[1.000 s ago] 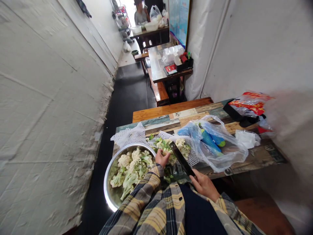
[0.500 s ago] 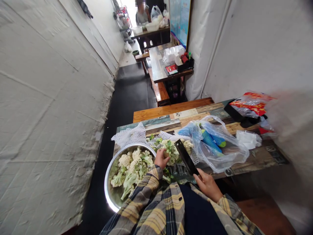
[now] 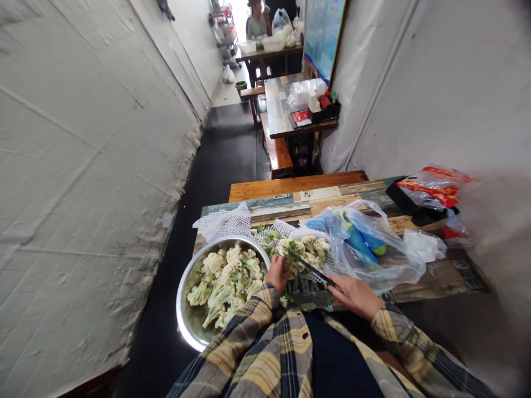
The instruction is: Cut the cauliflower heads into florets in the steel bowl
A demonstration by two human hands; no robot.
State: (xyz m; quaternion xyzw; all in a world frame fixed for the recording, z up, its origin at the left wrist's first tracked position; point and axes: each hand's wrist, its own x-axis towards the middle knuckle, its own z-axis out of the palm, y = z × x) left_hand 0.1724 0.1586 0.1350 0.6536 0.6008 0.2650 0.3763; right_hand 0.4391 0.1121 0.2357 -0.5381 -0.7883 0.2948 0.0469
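My right hand (image 3: 355, 296) is wrapped round the handle of a dark knife (image 3: 311, 267), its blade edge-on and reaching left over the cauliflower (image 3: 309, 250). At the left end of that cauliflower my left hand (image 3: 279, 273) is closed on it, fingers curled at the blade's tip. The cauliflower rests on white foam netting (image 3: 226, 222) at the table's near edge. Left of my left hand stands a steel bowl (image 3: 183, 309), holding several cut cauliflower florets (image 3: 232, 276). Green leaf scraps (image 3: 269, 234) lie behind my left hand.
To the right a clear plastic bag (image 3: 392, 271) holds blue-netted items. Beyond it are crumpled white tissue (image 3: 423, 245) and a black holder with a red-and-clear packet (image 3: 435, 185). A bench (image 3: 290, 185) runs behind the table (image 3: 282, 207). Farther off, a person (image 3: 258, 25) is at another table.
The knife has turned from broadside to edge-on and come down onto the cauliflower. My left hand has closed on the cauliflower beside the blade. The whole view has shifted slightly.
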